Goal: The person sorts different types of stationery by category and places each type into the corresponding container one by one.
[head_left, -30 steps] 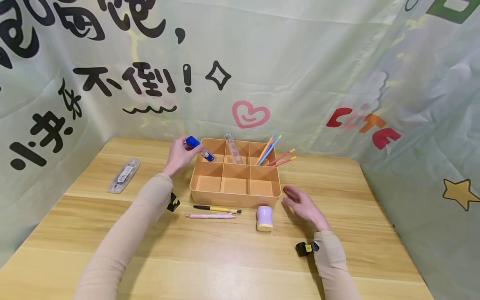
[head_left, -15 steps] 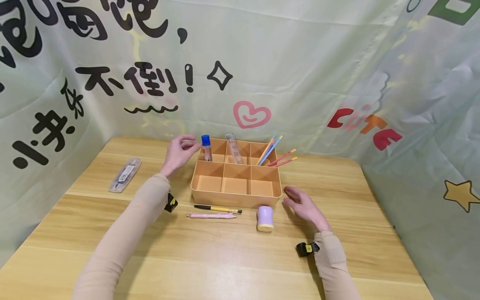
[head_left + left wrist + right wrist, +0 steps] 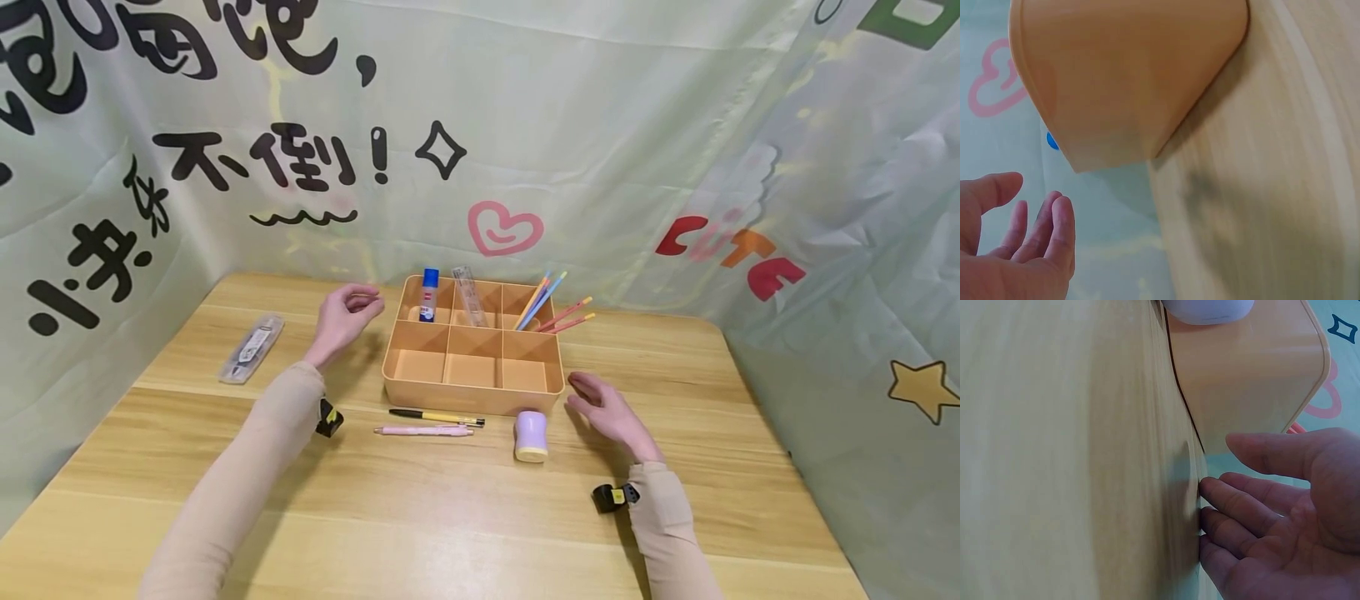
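Orange organizer (image 3: 472,398): stands on the worktop (image 3: 450,525); could twist or slide if bumped at a corner.
Blue-capped glue stick (image 3: 428,300): stands nearly upright in the rear left compartment; might tip against a divider upon any knock to the organizer.
Left hand (image 3: 343,317): holds nothing, fingers (image 3: 1062,231) loosely curved and thumb apart, well clear of the glue stick; could catch the rim on a careless reach.
Clear ruler (image 3: 469,298): leans in the rear middle compartment; seems prone to swing sideways if jolted.
Red sticks (image 3: 566,314): lean out over the right rim; could flip out if snagged from below.
Right hand (image 3: 606,410): grips nothing, relaxed, near the front right corner; might snag those sticks when lifting.
Black-and-yellow pen (image 3: 438,417) and pink pen (image 3: 423,431): lie just in front; likely to roll if brushed.
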